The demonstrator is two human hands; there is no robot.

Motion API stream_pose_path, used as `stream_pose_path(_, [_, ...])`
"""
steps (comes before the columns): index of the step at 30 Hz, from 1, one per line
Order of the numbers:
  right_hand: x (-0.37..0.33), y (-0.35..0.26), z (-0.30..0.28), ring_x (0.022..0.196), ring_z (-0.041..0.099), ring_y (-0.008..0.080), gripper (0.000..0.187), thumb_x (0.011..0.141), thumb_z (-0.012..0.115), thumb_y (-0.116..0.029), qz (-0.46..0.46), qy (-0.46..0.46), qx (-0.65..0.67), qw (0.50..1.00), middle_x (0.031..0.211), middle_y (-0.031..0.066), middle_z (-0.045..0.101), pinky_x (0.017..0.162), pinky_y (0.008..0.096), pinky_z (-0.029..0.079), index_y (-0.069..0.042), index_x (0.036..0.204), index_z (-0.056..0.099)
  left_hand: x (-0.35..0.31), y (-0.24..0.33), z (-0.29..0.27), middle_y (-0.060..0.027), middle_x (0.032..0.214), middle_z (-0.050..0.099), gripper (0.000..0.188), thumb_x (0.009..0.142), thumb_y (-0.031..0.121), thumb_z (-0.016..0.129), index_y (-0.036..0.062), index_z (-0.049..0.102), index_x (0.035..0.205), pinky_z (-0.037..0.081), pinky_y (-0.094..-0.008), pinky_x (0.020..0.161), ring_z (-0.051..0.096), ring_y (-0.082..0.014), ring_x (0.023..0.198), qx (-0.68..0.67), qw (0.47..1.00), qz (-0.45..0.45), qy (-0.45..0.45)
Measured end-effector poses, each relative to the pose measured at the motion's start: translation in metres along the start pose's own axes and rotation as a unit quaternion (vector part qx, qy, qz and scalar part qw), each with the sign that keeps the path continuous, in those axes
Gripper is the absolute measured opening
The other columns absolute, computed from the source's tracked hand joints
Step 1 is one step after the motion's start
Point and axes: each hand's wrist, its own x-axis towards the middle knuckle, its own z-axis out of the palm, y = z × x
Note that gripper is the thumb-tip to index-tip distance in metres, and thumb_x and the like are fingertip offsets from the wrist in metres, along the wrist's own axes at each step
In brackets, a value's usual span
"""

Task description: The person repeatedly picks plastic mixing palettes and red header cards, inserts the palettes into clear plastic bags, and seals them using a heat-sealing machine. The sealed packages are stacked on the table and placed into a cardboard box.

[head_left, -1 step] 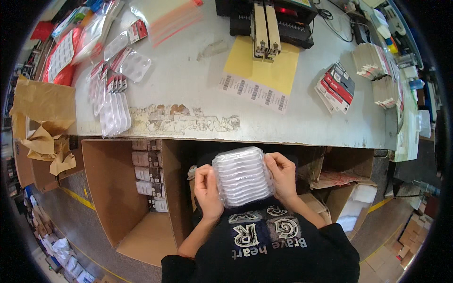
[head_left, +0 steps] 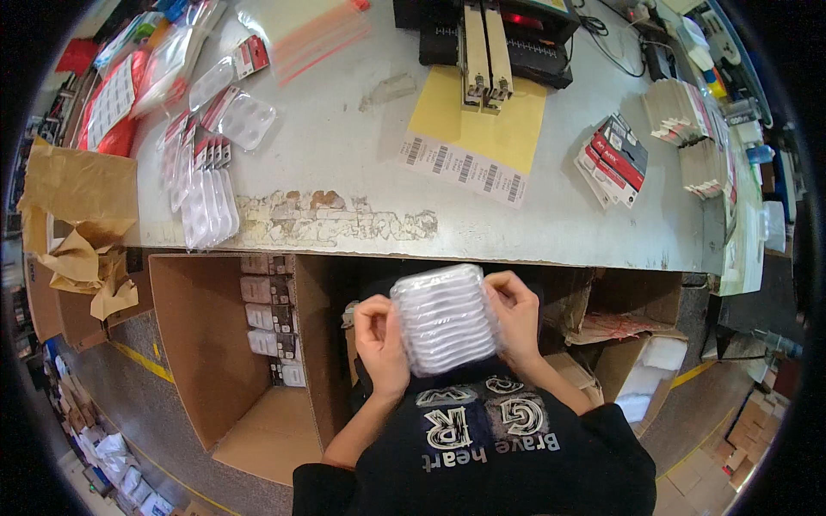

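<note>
In front of my chest, below the table's near edge, I hold a stack of clear plastic blister shells (head_left: 447, 320) wrapped in thin clear film. My left hand (head_left: 380, 340) is closed on the wrap at the stack's left side, thumb and fingers pinching it. At the right side my right hand (head_left: 514, 318) also pinches the wrap, fingers curled. The ridged edges of the shells lie in rows across the bundle. Its underside is hidden from me.
Blister packs with red cards (head_left: 211, 202) lie on the table's left. A black machine (head_left: 525, 52) stands at the back above a yellow label sheet (head_left: 482, 120). Card stacks (head_left: 675, 112) and loose cards (head_left: 613, 159) are on the right. An open carton (head_left: 206, 344) holding packs stands below left.
The wrapped stack has shifted very slightly to the right and up. Both hands have moved a little with it and still grip its sides.
</note>
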Motion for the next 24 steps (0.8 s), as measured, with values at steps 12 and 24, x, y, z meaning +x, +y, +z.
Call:
stream_pose_path(12, [0.002,0.013,-0.016,0.109,0.06,0.0308,0.043,0.082,0.054,0.007,-0.238,-0.138,-0.267,0.923,0.121,0.0159,0.062,0.093,0.0359,0.043,-0.004,0.123,0.058,-0.004,-0.018,-0.031,-0.03,0.141,0.038,0.093,0.089,0.067,0.033,-0.013,0.035,0.136,0.019,-0.0457,0.107,0.037,-0.0367,0.133,0.266,0.922,0.216,-0.179])
stream_pose_path(24, [0.073,0.004,0.099,0.109,0.057,0.0202,0.028,0.094,0.054,-0.018,0.038,-0.332,0.014,0.942,0.117,0.0112,0.063,0.095,0.0356,0.042,-0.009,0.119,0.059,0.234,0.092,0.045,-0.004,0.07,0.063,0.031,0.089,0.035,0.056,0.0087,0.065,0.076,0.04,-0.0428,0.087,0.06,-0.0201,0.083,0.758,0.446,0.37,-0.298])
